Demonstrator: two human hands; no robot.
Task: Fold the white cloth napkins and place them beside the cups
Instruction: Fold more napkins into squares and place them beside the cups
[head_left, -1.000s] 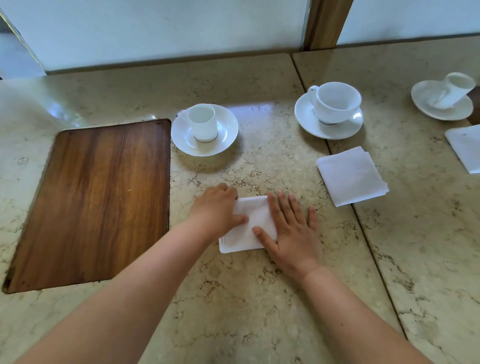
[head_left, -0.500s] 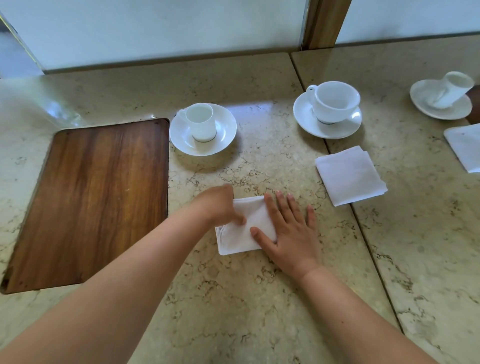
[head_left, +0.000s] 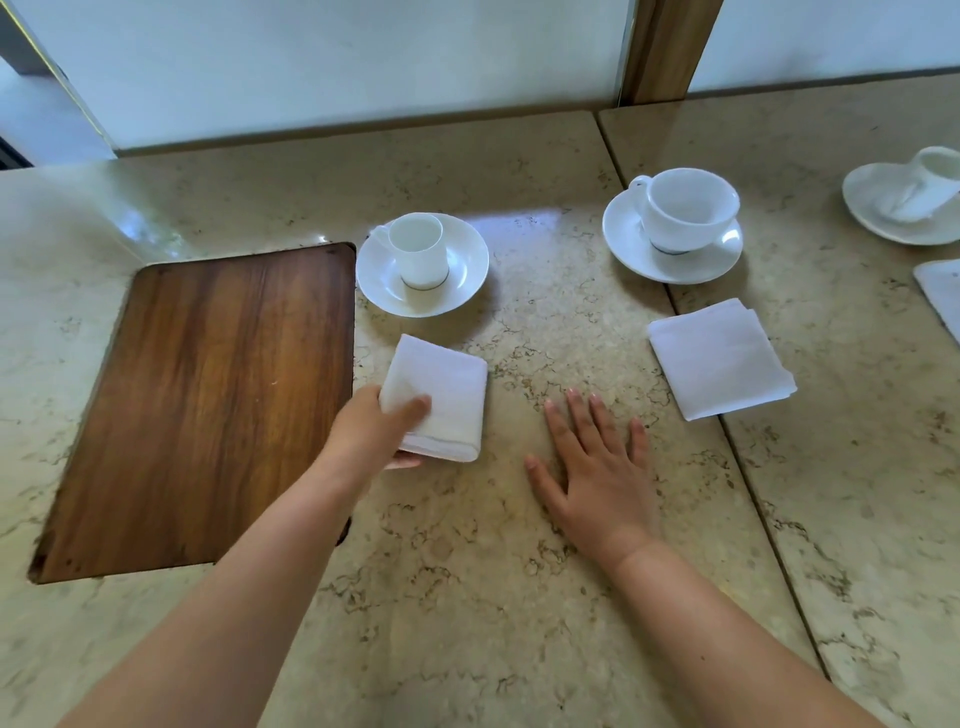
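Note:
My left hand (head_left: 373, 434) grips a folded white napkin (head_left: 441, 397) by its near left corner, thumb on top, just in front of a small white cup (head_left: 418, 251) on its saucer (head_left: 467, 270). Flat on the stone counter lies my right hand (head_left: 597, 462), fingers spread, holding nothing. A second folded napkin (head_left: 719, 358) rests in front of a wider cup (head_left: 685, 208) on a saucer (head_left: 623, 244). At the right edge, a third cup (head_left: 935, 176) on a saucer (head_left: 872, 202) and part of another napkin (head_left: 943, 296) show.
A dark wooden board (head_left: 208, 400) is set into the beige marble counter (head_left: 493, 571) at the left, close to the held napkin. A seam in the counter runs diagonally on the right. A white wall and a wooden post (head_left: 667, 47) stand behind.
My left hand has carried the folded napkin left and forward, out from under my right hand, towards the small cup. My right hand stays flat on the counter, now bare.

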